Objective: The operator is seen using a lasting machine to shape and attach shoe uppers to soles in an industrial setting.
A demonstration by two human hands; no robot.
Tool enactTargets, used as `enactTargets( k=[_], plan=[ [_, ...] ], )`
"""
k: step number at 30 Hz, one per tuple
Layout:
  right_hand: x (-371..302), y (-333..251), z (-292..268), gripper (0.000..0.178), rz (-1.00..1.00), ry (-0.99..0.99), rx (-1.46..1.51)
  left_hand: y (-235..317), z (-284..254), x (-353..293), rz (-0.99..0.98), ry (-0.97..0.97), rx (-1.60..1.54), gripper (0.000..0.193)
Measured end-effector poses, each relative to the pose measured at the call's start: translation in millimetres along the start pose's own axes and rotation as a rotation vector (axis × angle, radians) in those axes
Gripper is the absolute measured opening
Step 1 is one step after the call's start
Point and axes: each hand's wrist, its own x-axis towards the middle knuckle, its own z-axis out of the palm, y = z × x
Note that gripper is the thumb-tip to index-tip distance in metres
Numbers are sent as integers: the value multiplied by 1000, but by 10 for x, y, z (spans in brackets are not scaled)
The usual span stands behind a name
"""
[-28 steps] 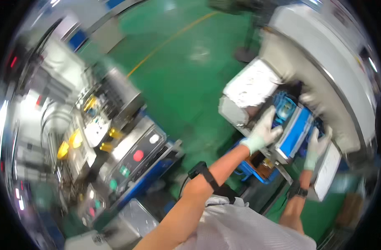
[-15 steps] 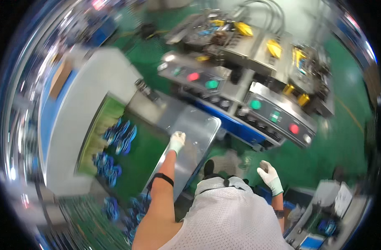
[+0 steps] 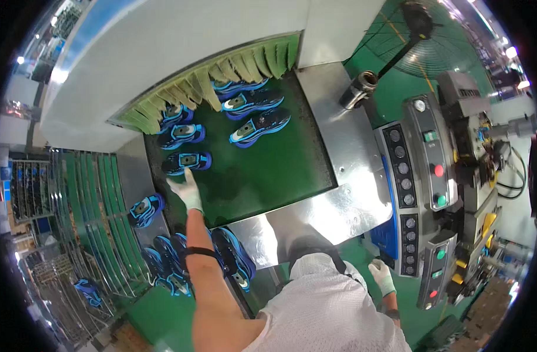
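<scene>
The left hand (image 3: pixel 186 192) has moved from over the steel bench (image 3: pixel 351 203) to the near edge of a blue-black shoe (image 3: pixel 188 161) at nine o'clock on the green belt (image 3: pixel 268 176), grip spread and empty, bringing it within reach; the right hand's (image 3: pixel 381 274) grip, four o'clock, I cannot tell.

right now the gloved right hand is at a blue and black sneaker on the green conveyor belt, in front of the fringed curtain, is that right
Not quite: the head view shows the gloved left hand at a blue and black sneaker on the green conveyor belt, in front of the fringed curtain. The right hand is low, away from the belt.
</scene>
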Motion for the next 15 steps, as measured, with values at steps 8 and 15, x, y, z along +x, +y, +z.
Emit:
enactTargets(
  k=[8,15],
  plan=[
    [236,-829,-37,50,70,-97,-499,-462,141,1009,265,-146,320,42],
    [649,-2089,581,53,-321,-170,-389,-129,-10,495,372,-239,287,22]
  ],
)
